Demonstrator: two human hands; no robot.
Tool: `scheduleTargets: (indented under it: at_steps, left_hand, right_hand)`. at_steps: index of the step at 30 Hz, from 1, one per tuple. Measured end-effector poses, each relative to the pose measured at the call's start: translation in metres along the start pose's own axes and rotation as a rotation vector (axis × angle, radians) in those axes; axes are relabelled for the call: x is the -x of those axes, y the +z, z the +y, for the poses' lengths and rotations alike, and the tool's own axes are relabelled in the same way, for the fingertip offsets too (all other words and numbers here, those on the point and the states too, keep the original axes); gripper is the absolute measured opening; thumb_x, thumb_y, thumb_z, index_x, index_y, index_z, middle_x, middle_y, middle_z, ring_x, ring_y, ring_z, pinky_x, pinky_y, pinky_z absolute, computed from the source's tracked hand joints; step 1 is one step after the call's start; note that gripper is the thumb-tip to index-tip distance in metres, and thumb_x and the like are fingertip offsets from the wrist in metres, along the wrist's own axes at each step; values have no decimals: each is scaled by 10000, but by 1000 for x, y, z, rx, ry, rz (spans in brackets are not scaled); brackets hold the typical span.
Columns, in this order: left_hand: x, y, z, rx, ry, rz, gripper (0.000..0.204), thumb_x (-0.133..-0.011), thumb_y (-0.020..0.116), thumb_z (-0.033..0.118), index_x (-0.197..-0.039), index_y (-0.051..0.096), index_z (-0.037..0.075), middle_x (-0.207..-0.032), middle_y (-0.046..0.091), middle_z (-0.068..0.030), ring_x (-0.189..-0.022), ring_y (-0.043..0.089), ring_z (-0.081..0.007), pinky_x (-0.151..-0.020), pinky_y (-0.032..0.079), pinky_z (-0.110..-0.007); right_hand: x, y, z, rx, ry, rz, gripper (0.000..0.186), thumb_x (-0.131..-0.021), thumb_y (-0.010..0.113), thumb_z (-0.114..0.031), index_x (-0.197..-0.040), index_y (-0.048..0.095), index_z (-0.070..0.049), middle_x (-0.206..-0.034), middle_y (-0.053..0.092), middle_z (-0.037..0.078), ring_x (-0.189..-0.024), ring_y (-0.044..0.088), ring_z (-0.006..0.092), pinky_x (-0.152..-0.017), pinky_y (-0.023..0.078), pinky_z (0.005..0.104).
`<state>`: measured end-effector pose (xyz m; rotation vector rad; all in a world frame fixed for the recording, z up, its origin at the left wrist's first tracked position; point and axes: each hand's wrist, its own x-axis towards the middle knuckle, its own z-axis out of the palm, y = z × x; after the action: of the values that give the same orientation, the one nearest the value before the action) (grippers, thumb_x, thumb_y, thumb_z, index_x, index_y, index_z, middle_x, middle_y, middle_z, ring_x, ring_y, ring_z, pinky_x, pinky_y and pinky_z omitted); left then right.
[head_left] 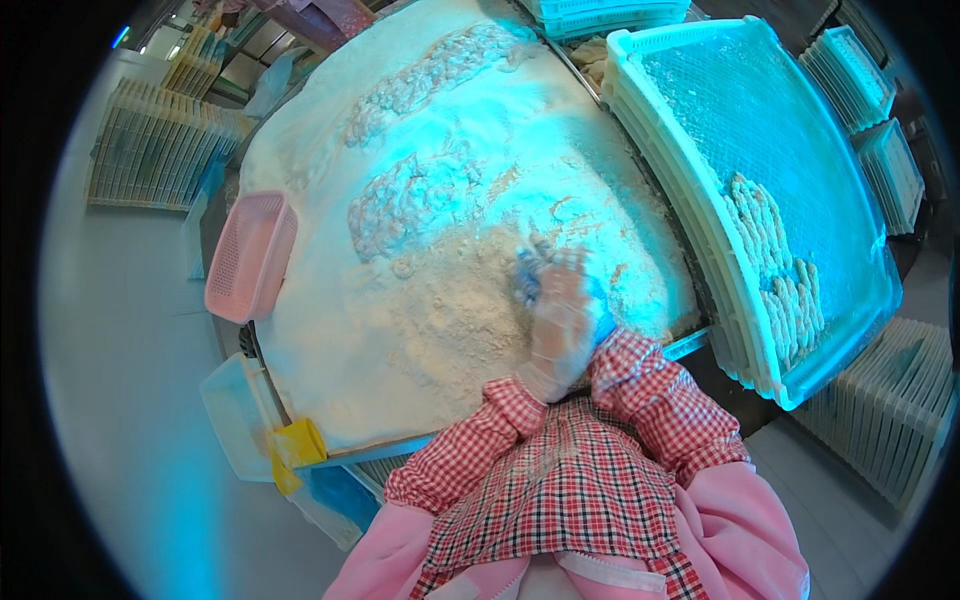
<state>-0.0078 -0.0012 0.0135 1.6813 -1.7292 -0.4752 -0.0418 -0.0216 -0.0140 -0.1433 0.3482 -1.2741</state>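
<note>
Floured dough (412,208) in clumps, dough strips (757,230) in mesh tray (775,125), pink basket (268,285)

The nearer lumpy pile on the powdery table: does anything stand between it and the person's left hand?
Nothing upright is visible between the left hand and the lumpy pile; just crumbly powder and, beside the hand, a blurred, bluish patch, too unclear to identify.
</note>
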Motion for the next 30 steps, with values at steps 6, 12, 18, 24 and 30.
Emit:
scheduleTargets:
  at_steps: [6,12,18,24,30]
  left_hand:
    - [-57,14,-3,-151,150,63,496,-921,512,153,-1380,390,11,-1411,430,-159,-1310,393,-329,-1090,284,-490]
    - [-40,38,-14,-194,302,-221,345,-827,651,140,-1161,589,82,-990,625,-156,-787,611,-320,-706,502,-405]
    - [-47,24,1,473,-320,-2,230,-770,724,113,-986,678,48,-866,646,-117,-786,638,-242,-699,519,-329]
    - [-33,0,12,16,99,-11,434,-776,728,133,-1192,610,102,-961,645,-119,-808,640,-254,-684,509,-339]
    - [-10,-1,-5,56,30,139,426,-760,732,128,-1161,596,82,-985,623,-119,-826,618,-279,-692,503,-355]
  right_hand:
    - [7,-42,-84,-175,407,102,458,-984,453,-314,-1356,436,-47,-1367,491,151,-1221,510,271,-993,436,451]
    - [11,-43,-140,-194,347,64,372,-978,467,-392,-1149,561,-75,-1112,620,99,-959,617,286,-825,504,487]
    - [0,-53,-152,-112,365,135,354,-977,479,-381,-1154,564,-87,-1135,611,117,-1046,583,293,-878,478,475]
    - [6,-20,-119,33,372,319,498,-982,429,-440,-1347,449,-102,-1253,563,102,-1046,577,245,-904,482,387]
    - [3,13,-96,-40,438,94,478,-982,459,-398,-1334,456,-74,-1238,571,122,-1017,594,208,-871,494,313]
